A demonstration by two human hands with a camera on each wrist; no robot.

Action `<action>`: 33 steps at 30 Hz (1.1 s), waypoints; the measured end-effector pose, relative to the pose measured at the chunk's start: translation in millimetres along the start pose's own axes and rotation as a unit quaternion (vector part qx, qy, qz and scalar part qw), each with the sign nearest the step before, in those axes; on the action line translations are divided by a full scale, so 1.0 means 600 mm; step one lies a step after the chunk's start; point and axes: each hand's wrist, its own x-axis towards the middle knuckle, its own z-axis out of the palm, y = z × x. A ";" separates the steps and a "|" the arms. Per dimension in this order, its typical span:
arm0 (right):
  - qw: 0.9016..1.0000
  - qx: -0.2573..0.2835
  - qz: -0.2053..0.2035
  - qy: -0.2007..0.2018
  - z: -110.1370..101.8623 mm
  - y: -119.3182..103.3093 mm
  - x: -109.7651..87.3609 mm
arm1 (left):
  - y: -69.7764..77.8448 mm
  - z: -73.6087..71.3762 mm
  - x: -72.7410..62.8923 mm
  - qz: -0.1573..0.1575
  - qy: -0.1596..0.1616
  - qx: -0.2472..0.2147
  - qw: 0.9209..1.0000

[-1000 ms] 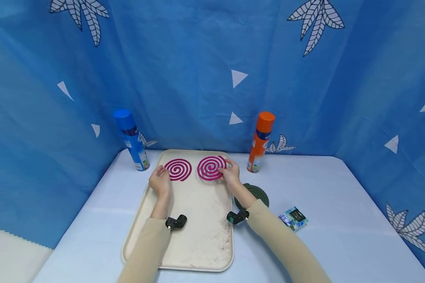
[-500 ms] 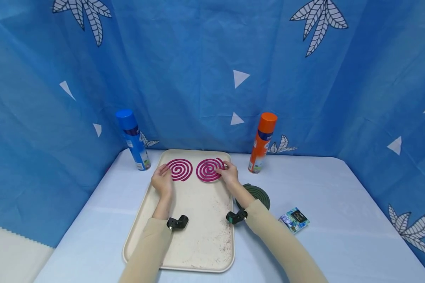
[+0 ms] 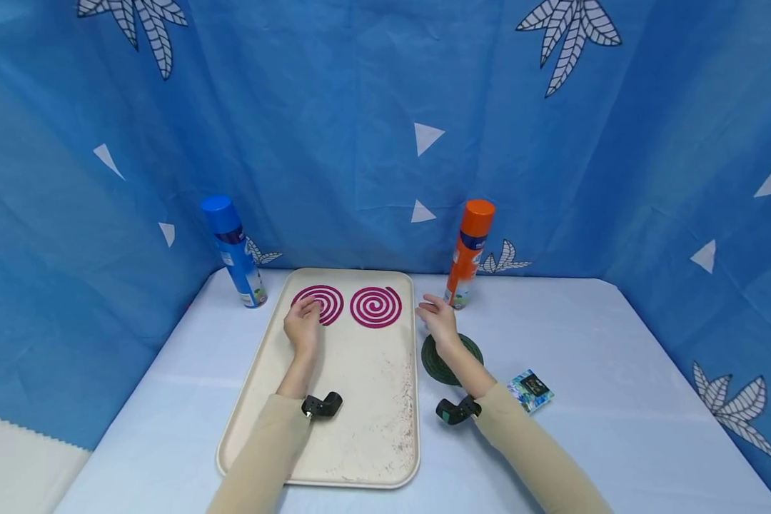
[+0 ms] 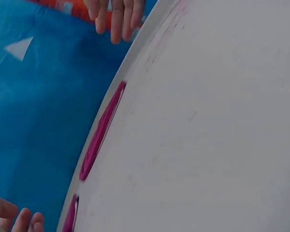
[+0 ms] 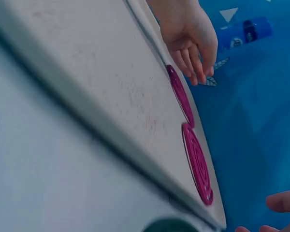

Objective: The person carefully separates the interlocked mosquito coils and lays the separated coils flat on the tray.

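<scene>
Two magenta mosquito coils lie side by side at the far end of a cream tray (image 3: 353, 407). My left hand (image 3: 303, 325) hovers over the left coil (image 3: 333, 303), fingers loosely bent and partly covering it in the head view; no coil is between them. The right coil (image 3: 375, 307) lies flat with no hand on it, as the right wrist view also shows of this coil (image 5: 198, 162). Just beyond the tray's right edge is my right hand (image 3: 440, 323), holding nothing, its fingers relaxed. Below it, a dark green mosquito coil (image 3: 434, 363) on the table is partly hidden by my right forearm.
A blue spray can (image 3: 236, 257) stands left of the tray's far end, an orange spray can (image 3: 467, 250) right of it. A small patterned box (image 3: 530, 390) lies on the white table (image 3: 617, 428), right of the green coil. Blue curtain (image 3: 334, 143) surrounds the table's back and sides.
My right hand has let go of the right magenta coil, which now lies on the tray, and has moved right past the tray's edge. The left hand has shifted slightly right over its coil.
</scene>
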 end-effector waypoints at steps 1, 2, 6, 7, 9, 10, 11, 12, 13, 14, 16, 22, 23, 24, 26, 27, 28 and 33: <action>1.000 0.004 0.004 0.002 -0.014 0.002 -0.004 | 0.002 0.004 -0.005 -0.005 -0.015 -0.003 1.000; 1.000 0.003 0.006 0.005 -0.028 0.004 -0.008 | 0.005 0.008 -0.010 -0.010 -0.030 -0.003 0.999; 0.999 -0.038 0.005 0.006 -0.086 0.014 -0.022 | 0.019 0.032 -0.043 -0.037 -0.114 0.006 0.993; 0.999 -0.054 0.001 0.006 -0.098 0.016 -0.026 | 0.024 0.038 -0.055 -0.046 -0.139 0.010 0.989; 0.996 -0.090 -0.002 0.005 -0.120 0.020 -0.033 | 0.036 0.051 -0.083 -0.056 -0.191 0.030 0.980; 0.995 -0.103 -0.001 0.007 -0.129 0.021 -0.037 | 0.042 0.058 -0.098 -0.058 -0.216 0.040 0.974; 0.993 -0.119 0.000 0.012 -0.136 0.023 -0.041 | 0.048 0.064 -0.115 -0.061 -0.239 0.053 0.968; 0.991 -0.133 0.002 0.017 -0.142 0.025 -0.046 | 0.055 0.070 -0.131 -0.065 -0.259 0.061 0.962; 0.989 -0.148 0.002 0.024 -0.147 0.027 -0.050 | 0.061 0.076 -0.147 -0.067 -0.276 0.069 0.956; 0.986 -0.162 0.005 0.029 -0.151 0.029 -0.054 | 0.066 0.081 -0.161 -0.069 -0.292 0.078 0.951; 0.981 -0.190 0.006 0.036 -0.157 0.033 -0.064 | 0.073 0.090 -0.187 -0.075 -0.325 0.092 0.938; 0.971 -0.240 -0.008 0.022 -0.159 0.040 -0.087 | 0.081 0.104 -0.248 -0.137 -0.453 0.133 0.871; 0.971 -0.236 -0.009 0.021 -0.158 0.042 -0.088 | 0.081 0.105 -0.255 -0.146 -0.466 0.133 0.863; 0.973 -0.231 -0.007 0.021 -0.157 0.042 -0.089 | 0.081 0.107 -0.260 -0.151 -0.473 0.132 0.858; 0.978 -0.206 0.001 0.020 -0.156 0.043 -0.089 | 0.082 0.109 -0.268 -0.158 -0.476 0.124 0.856; 0.982 -0.185 0.010 0.022 -0.155 0.043 -0.089 | 0.083 0.109 -0.270 -0.160 -0.472 0.119 0.859; 0.986 -0.166 0.019 0.026 -0.155 0.043 -0.088 | 0.083 0.110 -0.272 -0.164 -0.467 0.112 0.862; 0.995 -0.078 0.053 0.038 -0.160 0.048 -0.081 | 0.081 0.110 -0.274 -0.174 -0.442 0.080 0.876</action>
